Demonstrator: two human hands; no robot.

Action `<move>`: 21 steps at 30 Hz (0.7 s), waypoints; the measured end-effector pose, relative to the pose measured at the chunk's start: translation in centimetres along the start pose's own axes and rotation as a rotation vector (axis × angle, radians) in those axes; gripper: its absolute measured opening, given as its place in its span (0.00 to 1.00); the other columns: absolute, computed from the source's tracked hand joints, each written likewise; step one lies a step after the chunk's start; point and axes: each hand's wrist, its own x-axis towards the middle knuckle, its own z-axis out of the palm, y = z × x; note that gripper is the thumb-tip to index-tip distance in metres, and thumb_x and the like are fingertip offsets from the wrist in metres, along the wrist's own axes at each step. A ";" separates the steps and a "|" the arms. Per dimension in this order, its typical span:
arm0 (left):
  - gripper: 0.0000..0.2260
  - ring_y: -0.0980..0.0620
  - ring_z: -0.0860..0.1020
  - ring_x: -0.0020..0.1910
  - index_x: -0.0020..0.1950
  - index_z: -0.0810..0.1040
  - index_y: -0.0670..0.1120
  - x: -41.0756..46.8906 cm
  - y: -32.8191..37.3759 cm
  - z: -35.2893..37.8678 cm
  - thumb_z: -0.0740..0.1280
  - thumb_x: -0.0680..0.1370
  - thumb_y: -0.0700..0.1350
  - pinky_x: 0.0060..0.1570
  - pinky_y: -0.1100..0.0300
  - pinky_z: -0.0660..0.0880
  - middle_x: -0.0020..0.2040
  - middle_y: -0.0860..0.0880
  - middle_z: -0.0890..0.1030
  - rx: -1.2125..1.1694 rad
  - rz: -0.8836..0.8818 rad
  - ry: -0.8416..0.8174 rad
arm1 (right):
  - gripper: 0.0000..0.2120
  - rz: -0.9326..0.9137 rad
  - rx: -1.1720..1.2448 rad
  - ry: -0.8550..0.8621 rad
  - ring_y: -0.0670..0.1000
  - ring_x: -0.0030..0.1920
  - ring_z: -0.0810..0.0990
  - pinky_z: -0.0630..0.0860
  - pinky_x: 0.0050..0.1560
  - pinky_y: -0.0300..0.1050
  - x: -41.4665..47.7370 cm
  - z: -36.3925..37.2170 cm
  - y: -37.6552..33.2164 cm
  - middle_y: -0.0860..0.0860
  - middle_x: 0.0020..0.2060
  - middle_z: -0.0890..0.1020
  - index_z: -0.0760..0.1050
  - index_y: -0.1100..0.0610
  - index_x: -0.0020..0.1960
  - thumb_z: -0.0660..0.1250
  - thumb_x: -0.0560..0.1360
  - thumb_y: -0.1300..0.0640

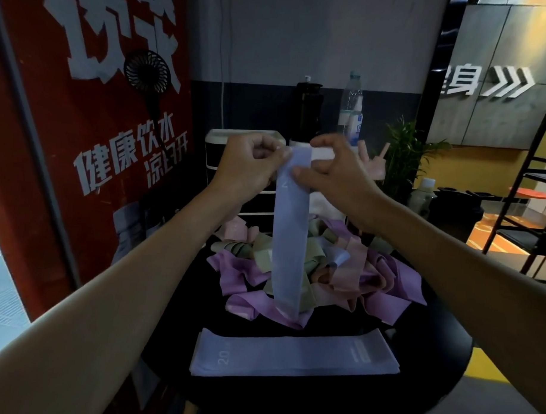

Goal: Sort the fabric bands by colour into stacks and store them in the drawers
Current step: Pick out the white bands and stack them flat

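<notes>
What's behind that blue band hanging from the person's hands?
The blue band, pinched by the left hand and right hand, hangs before a heap of purple, green and pink bands on the black table. The heap's middle strip is covered.

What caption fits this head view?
Left hand and right hand hold a blue band over the mixed pile, blue stack in front.

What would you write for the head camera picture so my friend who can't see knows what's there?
A left hand and right hand pinch the top of a light blue band hanging over a pile of purple, pink and green bands on a dark table. A flat blue stack lies nearer.
</notes>
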 end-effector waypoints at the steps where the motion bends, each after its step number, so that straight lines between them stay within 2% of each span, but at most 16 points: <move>1: 0.08 0.61 0.75 0.29 0.52 0.80 0.35 0.1 0.1 -0.1 0.69 0.80 0.40 0.30 0.68 0.72 0.35 0.50 0.80 -0.009 -0.009 0.024 | 0.26 0.067 0.016 -0.041 0.58 0.47 0.84 0.81 0.52 0.58 -0.3 0.1 0.4 0.62 0.48 0.84 0.65 0.54 0.64 0.75 0.72 0.58; 3: 0.08 0.59 0.75 0.28 0.53 0.79 0.35 0.2 0.3 -0.2 0.68 0.80 0.41 0.29 0.66 0.72 0.34 0.50 0.80 -0.015 -0.026 0.058 | 0.34 0.155 0.036 -0.136 0.54 0.50 0.85 0.82 0.52 0.55 -1.2 0.5 1.3 0.58 0.53 0.83 0.63 0.55 0.69 0.77 0.70 0.58; 5: 0.07 0.58 0.75 0.28 0.51 0.79 0.37 0.4 0.4 -0.3 0.68 0.80 0.41 0.29 0.66 0.73 0.35 0.49 0.80 -0.021 -0.035 0.095 | 0.35 0.228 0.049 -0.226 0.53 0.51 0.84 0.82 0.53 0.51 -2.4 0.8 2.2 0.56 0.55 0.82 0.61 0.55 0.71 0.76 0.70 0.60; 9: 0.05 0.54 0.77 0.31 0.48 0.80 0.41 1.0 -0.2 -2.1 0.67 0.81 0.42 0.36 0.60 0.78 0.36 0.47 0.81 -0.075 -0.081 0.229 | 0.31 0.299 -0.006 -0.318 0.58 0.57 0.81 0.77 0.59 0.61 -4.4 1.0 4.4 0.59 0.60 0.79 0.65 0.53 0.67 0.77 0.69 0.60; 10: 0.06 0.53 0.78 0.32 0.48 0.80 0.41 1.2 -0.5 -2.7 0.66 0.81 0.42 0.37 0.58 0.78 0.36 0.46 0.80 -0.100 -0.097 0.256 | 0.30 0.315 -0.008 -0.333 0.57 0.57 0.81 0.78 0.58 0.60 -4.9 0.9 5.1 0.57 0.59 0.79 0.66 0.54 0.67 0.76 0.70 0.60; 13: 0.07 0.55 0.77 0.32 0.46 0.80 0.42 0.9 -1.5 -4.6 0.66 0.81 0.41 0.38 0.60 0.77 0.35 0.46 0.79 -0.157 -0.139 0.323 | 0.24 0.361 0.038 -0.377 0.48 0.47 0.84 0.82 0.47 0.46 -7.0 0.1 6.2 0.49 0.51 0.82 0.69 0.52 0.66 0.73 0.73 0.60; 14: 0.07 0.56 0.76 0.31 0.44 0.80 0.42 0.5 -1.9 -5.1 0.66 0.81 0.41 0.37 0.61 0.77 0.35 0.46 0.79 -0.166 -0.153 0.340 | 0.22 0.378 0.040 -0.390 0.48 0.48 0.84 0.81 0.47 0.44 -7.6 -0.4 6.7 0.50 0.51 0.83 0.70 0.51 0.65 0.73 0.74 0.59; 16: 0.08 0.56 0.76 0.30 0.44 0.79 0.42 -0.5 -3.2 -6.1 0.65 0.82 0.40 0.35 0.62 0.76 0.35 0.46 0.78 -0.172 -0.185 0.368 | 0.21 0.402 0.036 -0.397 0.52 0.51 0.83 0.80 0.52 0.46 -8.8 -1.5 7.7 0.52 0.55 0.81 0.71 0.51 0.65 0.72 0.74 0.59; 19: 0.04 0.56 0.76 0.30 0.48 0.78 0.40 -2.8 -5.7 -6.9 0.66 0.81 0.40 0.35 0.60 0.76 0.36 0.45 0.79 -0.124 -0.239 0.424 | 0.20 0.423 0.094 -0.382 0.53 0.49 0.83 0.78 0.52 0.48 -10.2 -3.2 8.9 0.57 0.50 0.82 0.72 0.50 0.65 0.71 0.74 0.58; 20: 0.02 0.56 0.77 0.30 0.50 0.77 0.40 -3.7 -6.5 -7.0 0.66 0.81 0.39 0.34 0.60 0.76 0.36 0.45 0.79 -0.110 -0.249 0.438 | 0.19 0.426 0.123 -0.368 0.53 0.48 0.84 0.80 0.52 0.48 -10.7 -3.7 9.2 0.57 0.48 0.83 0.72 0.51 0.64 0.70 0.74 0.59; 21: 0.03 0.56 0.76 0.29 0.52 0.76 0.41 -4.8 -7.1 -7.1 0.67 0.80 0.38 0.32 0.60 0.75 0.35 0.46 0.79 -0.102 -0.254 0.448 | 0.18 0.439 0.168 -0.341 0.50 0.43 0.85 0.82 0.46 0.45 -11.1 -4.1 9.4 0.56 0.44 0.84 0.72 0.53 0.64 0.69 0.75 0.62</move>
